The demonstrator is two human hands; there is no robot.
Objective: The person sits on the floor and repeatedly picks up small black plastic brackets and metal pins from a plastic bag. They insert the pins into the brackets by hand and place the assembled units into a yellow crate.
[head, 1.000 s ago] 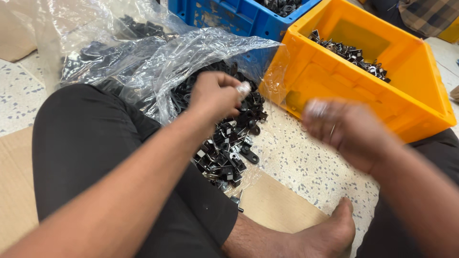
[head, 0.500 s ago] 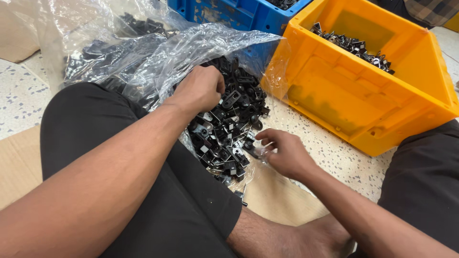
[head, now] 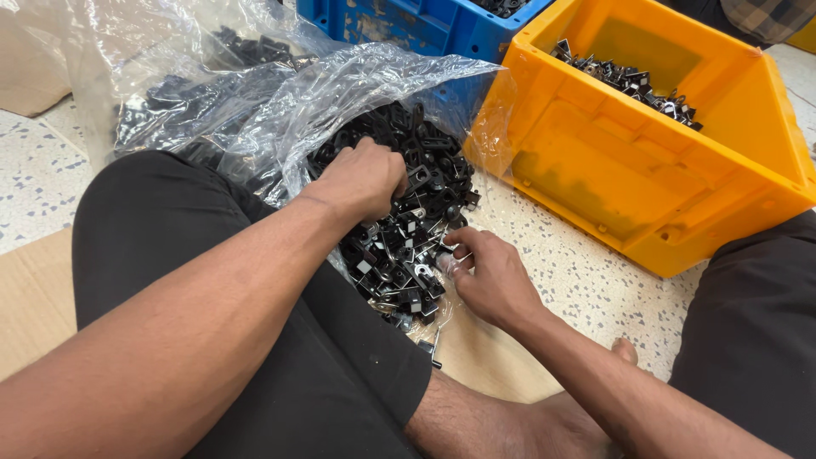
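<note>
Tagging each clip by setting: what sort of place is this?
Probably a small workshop or parts-sorting floor. A person sits on a speckled floor with both hands in a plastic bag of small black metal parts; a yellow bin holds more parts, with a blue bin beside it.

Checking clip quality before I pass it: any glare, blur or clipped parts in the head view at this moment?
Head view: sharp overall, even soft light, faint shadows. The clear plastic bag throws white glare that veils the black parts under it. The left hand and right hand in the pile of small black and metal parts show crisp. The yellow bin and blue bin are cut by the frame.
</note>
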